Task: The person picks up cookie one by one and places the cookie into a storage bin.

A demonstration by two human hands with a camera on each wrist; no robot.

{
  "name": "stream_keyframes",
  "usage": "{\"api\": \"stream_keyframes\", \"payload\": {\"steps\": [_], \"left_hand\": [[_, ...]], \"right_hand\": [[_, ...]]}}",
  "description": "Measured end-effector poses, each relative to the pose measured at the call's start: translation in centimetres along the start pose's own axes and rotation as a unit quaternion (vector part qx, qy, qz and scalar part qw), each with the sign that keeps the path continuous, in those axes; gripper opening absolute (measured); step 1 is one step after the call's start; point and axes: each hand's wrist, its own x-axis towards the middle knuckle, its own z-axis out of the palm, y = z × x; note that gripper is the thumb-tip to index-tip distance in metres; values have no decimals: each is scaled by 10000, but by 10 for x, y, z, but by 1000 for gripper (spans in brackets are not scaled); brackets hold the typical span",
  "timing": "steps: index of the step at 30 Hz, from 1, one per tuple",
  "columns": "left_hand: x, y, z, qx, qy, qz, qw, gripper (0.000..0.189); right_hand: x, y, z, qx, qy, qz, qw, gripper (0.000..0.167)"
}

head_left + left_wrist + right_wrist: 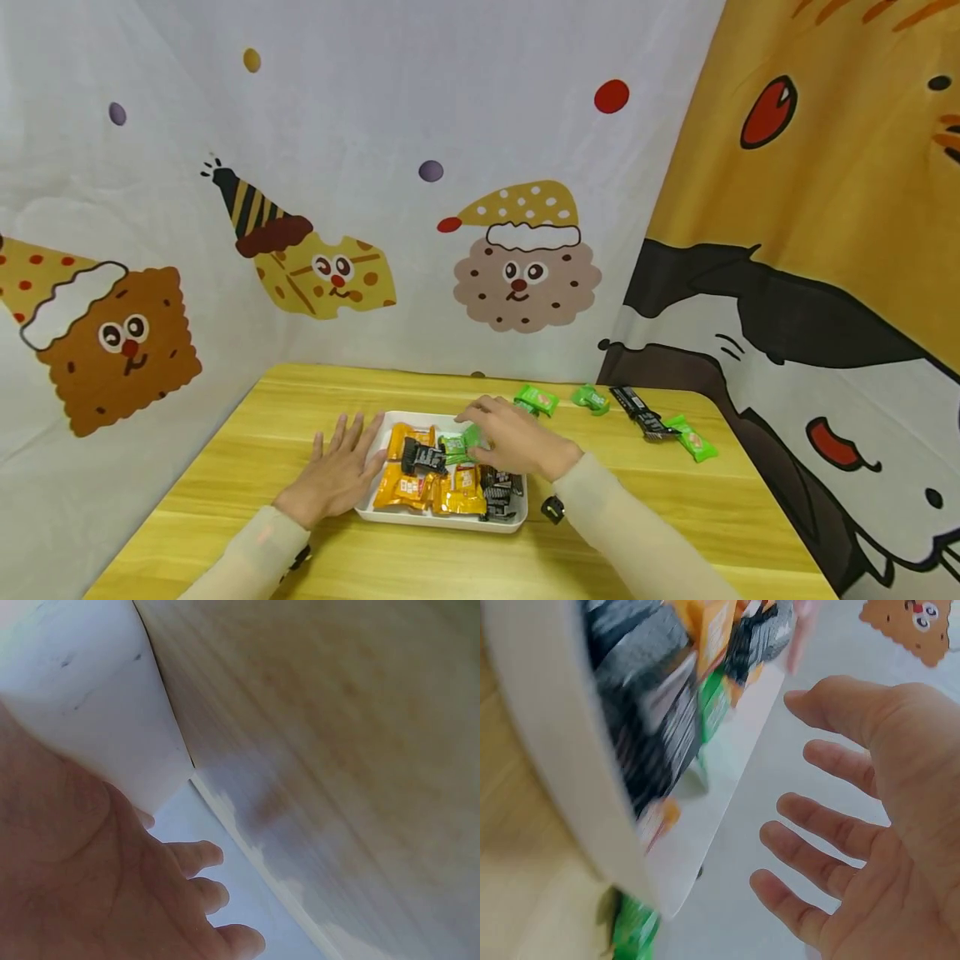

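Observation:
A white tray [435, 521] on the table holds wrapped snacks: orange packets [459, 496], black packets [498, 500] on the right, one black packet [422, 457] lying on top and a green packet [453, 448] near the far side. My left hand [337, 475] lies with straight, spread fingers at the tray's left edge; the left wrist view shows its palm and fingertips [212, 895]. Above the tray's right part is my right hand [517, 437], fingers bent loosely. In the right wrist view that hand [885, 795] has its fingers apart and nothing between them.
Beyond the tray, to the right, lie loose green packets [538, 400], another green packet [591, 400], black packets [641, 412] and a green packet [693, 439]. A printed curtain [360, 208] hangs behind the wooden table [600, 517] and along its sides.

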Motion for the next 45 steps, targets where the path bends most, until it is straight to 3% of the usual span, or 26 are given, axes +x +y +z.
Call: {"api": "stream_keyframes", "payload": {"steps": [15, 23, 30, 39, 45], "left_hand": [[0, 3, -2, -23, -7, -23, 10000, 75], [0, 1, 1, -30, 1, -63, 10000, 75], [-1, 0, 2, -22, 44, -77, 10000, 75], [0, 1, 3, 36, -4, -102, 9999, 75], [0, 0, 1, 3, 37, -95, 9999, 75]], "right_hand": [[-21, 65, 2, 894, 136, 760, 9930, 48], [-25, 96, 5, 1176, 4, 777, 9900, 43], [-24, 111, 12, 829, -284, 407, 9953, 59], [-26, 115, 18, 519, -361, 176, 9978, 58], [-31, 113, 17, 426, -409, 475, 9971, 57]]}}
